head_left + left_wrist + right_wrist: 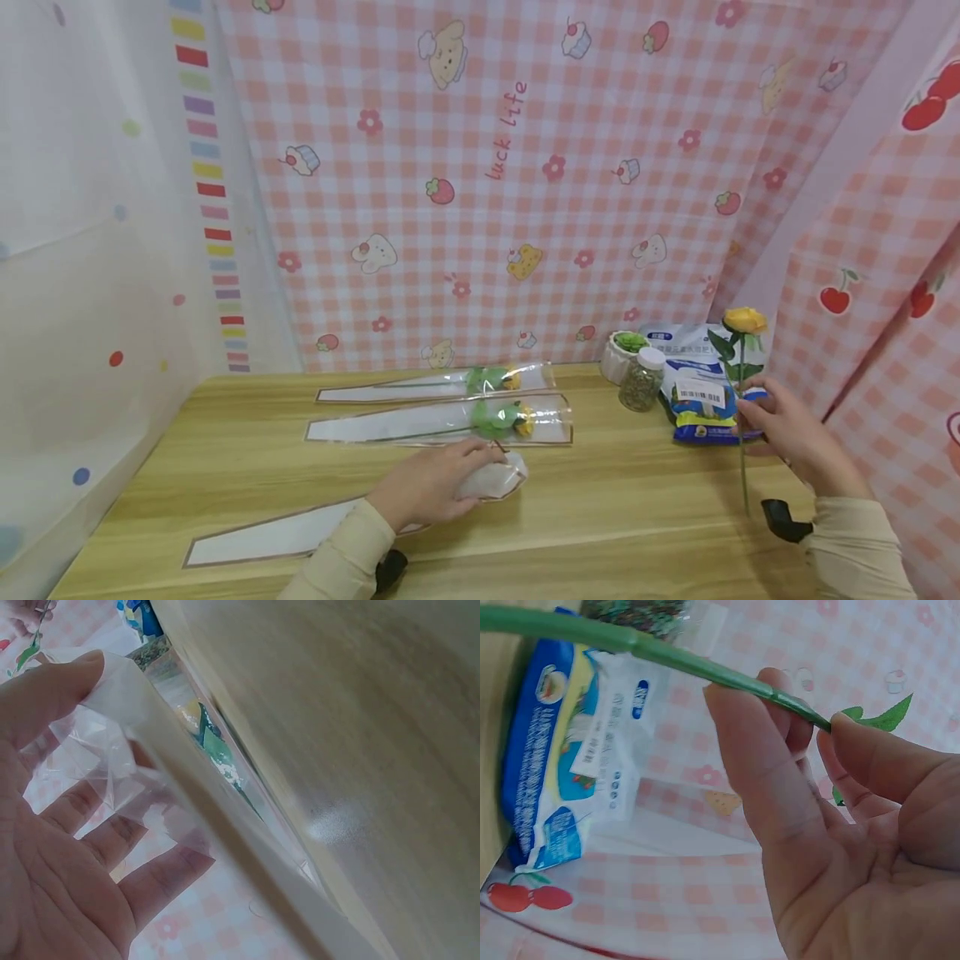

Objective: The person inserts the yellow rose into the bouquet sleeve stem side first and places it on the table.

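A yellow rose with green leaves stands upright in my right hand. Its thumb and fingers pinch the green stem, which runs on down below the hand. Toward the front left lies a tapered flower sleeve, clear film over white with a brown border. My left hand grips it near the wide end, lifting that end. In the left wrist view, the thumb presses the sleeve's film while the other fingers spread behind it. No flower shows in this sleeve.
Behind the left hand, two sleeves, a nearer one and a farther one, each hold a yellow rose. At the back right stand a potted plant, a jar and blue-and-white packets. A checked cloth hangs behind the table.
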The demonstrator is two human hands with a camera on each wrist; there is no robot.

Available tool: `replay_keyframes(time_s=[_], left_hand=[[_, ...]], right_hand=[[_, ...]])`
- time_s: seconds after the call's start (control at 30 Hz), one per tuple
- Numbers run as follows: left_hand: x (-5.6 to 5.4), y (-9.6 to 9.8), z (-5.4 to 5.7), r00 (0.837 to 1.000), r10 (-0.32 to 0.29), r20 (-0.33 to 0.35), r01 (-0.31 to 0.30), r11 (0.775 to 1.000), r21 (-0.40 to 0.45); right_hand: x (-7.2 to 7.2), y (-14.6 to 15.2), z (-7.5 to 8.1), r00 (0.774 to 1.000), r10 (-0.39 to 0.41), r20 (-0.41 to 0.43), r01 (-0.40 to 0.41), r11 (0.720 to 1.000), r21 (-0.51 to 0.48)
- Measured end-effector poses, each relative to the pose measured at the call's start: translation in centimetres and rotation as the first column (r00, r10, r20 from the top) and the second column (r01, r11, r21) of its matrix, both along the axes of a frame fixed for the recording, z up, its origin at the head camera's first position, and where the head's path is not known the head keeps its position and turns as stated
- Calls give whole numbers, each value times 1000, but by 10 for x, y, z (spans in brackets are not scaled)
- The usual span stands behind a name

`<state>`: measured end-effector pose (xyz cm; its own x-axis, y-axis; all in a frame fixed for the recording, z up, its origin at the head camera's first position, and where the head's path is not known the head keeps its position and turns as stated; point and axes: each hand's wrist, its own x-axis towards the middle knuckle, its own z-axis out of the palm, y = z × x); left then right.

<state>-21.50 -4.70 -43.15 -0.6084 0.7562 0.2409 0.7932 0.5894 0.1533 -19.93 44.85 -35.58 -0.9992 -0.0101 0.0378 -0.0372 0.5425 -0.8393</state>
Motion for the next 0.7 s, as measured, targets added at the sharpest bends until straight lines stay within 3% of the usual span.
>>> replay_keyframes(time_s=[0.4,0.7], left_hand=[[-1,2,-4,1000,-1,-14,1,1000,-1],[-1,2,-3,1000,-6,-17,6,1000,2]], right_hand=[[-1,-30,17,995,-10,-99,14,999,45],[-2,-47,20,984,-18,-180,30,997,65]])
